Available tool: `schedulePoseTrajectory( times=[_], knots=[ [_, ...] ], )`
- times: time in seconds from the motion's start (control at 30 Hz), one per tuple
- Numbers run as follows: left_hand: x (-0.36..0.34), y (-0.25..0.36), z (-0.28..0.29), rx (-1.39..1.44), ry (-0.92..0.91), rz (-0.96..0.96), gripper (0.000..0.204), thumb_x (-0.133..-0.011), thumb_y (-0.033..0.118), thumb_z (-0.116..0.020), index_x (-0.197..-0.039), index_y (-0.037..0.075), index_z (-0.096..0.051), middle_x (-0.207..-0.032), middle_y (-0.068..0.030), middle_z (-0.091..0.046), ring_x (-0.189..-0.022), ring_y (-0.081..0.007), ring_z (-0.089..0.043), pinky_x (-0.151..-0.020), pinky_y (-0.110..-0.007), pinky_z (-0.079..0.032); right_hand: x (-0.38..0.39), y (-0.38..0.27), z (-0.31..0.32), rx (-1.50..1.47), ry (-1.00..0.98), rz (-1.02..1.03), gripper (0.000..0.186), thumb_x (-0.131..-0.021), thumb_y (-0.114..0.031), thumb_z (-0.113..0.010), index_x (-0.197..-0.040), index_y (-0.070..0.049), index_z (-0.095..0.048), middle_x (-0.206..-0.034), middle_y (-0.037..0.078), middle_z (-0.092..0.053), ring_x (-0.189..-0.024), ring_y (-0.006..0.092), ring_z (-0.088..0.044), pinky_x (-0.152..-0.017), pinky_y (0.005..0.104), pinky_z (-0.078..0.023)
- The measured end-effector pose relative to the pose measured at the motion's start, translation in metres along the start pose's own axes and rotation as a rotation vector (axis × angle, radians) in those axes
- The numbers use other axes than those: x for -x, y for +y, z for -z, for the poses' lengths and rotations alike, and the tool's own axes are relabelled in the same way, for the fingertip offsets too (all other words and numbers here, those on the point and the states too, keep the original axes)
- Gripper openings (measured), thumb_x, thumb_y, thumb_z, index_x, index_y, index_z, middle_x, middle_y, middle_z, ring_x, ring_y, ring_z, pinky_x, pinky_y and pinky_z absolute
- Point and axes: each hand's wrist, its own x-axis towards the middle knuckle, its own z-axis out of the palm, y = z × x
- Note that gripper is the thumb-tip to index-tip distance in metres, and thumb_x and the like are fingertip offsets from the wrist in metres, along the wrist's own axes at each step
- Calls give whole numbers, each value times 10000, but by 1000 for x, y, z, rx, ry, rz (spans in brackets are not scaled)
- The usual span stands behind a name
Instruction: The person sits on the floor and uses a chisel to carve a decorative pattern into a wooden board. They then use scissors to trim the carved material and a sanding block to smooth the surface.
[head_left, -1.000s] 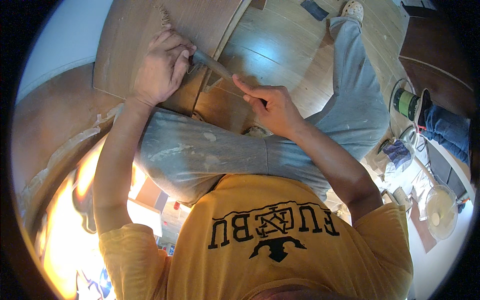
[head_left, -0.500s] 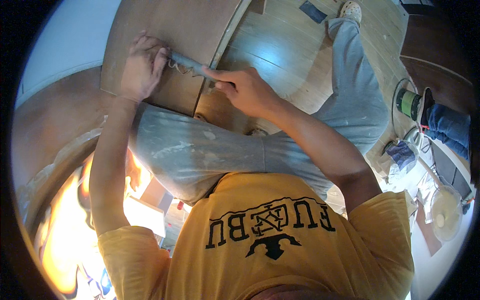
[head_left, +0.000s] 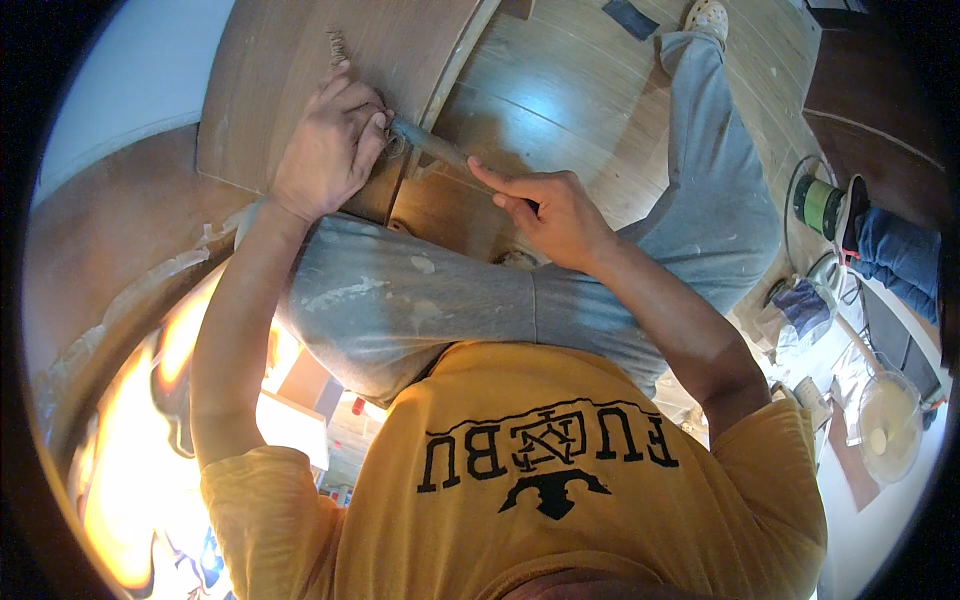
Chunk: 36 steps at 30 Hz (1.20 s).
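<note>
My left hand [head_left: 330, 150] is closed on the front end of a long grey tool [head_left: 425, 140] over the brown wooden board [head_left: 270, 100]. A curled, pale shaving [head_left: 336, 45] shows beyond my fingers and more curls hang below the tool near my thumb. My right hand [head_left: 550, 215] holds the tool's other end, with my index finger extended along it and the other fingers bent. The board's pale edge [head_left: 460, 50] runs under the tool. The tip of the tool is hidden by my left hand.
My grey-trousered legs [head_left: 400, 300] stretch across the tiled floor [head_left: 580, 100]. A dark flat piece [head_left: 630, 18] lies beyond. At right are another person's jeans and shoe [head_left: 890, 240], a green-banded cylinder [head_left: 820, 208] with cable, and a translucent round lid-like object [head_left: 888, 425]. A curved brown panel [head_left: 110, 210] stands at left.
Both hands and the tool shifted up and left half a second ago, and now have moved back rightward, close to where they were a second ago.
</note>
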Motion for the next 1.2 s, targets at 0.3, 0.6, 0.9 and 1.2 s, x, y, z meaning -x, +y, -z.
schedulePoseTrajectory(
  times=[0.3, 0.6, 0.9, 1.2],
  knots=[
    [5, -8, 4, 8, 8, 57, 218, -984, 106, -535, -929, -17, -706, -1027, -154, -670, -1139, -405, -606, -1221, -503, -358, -6, 0, -11, -56, 24, 46, 564, -987, -18, -626, -1492, -262, -573, -884, 205, -735, -562, 96, -386, -535, 291, -415],
    [33, -45, 31, -91, -57, 141, 271, -1018, 115, -495, -970, -25, -722, -1071, -170, -682, -1161, -389, -609, -1234, -515, -336, -57, -15, -43, 32, 1, 135, 528, -1001, -57, -620, -1475, -287, -586, -923, 232, -704, -538, 220, -528, -591, 350, -482],
    [16, -1, 14, -158, -21, 55, 222, -978, 122, -544, -933, 10, -730, -988, -170, -685, -1078, -382, -630, -1217, -524, -355, -20, -4, -2, -11, -9, 152, 576, -991, -31, -625, -1490, -313, -569, -724, 219, -611, -525, 194, -418, -560, 329, -437],
    [17, 14, 5, 8, -23, 48, 190, -940, 107, -570, -878, -17, -700, -966, -166, -666, -1045, -374, -624, -1219, -506, -368, 5, 5, 1, 6, -68, 56, 617, -963, 2, -635, -1496, -302, -567, -832, 209, -695, -528, 150, -391, -545, 292, -409]
  ],
)
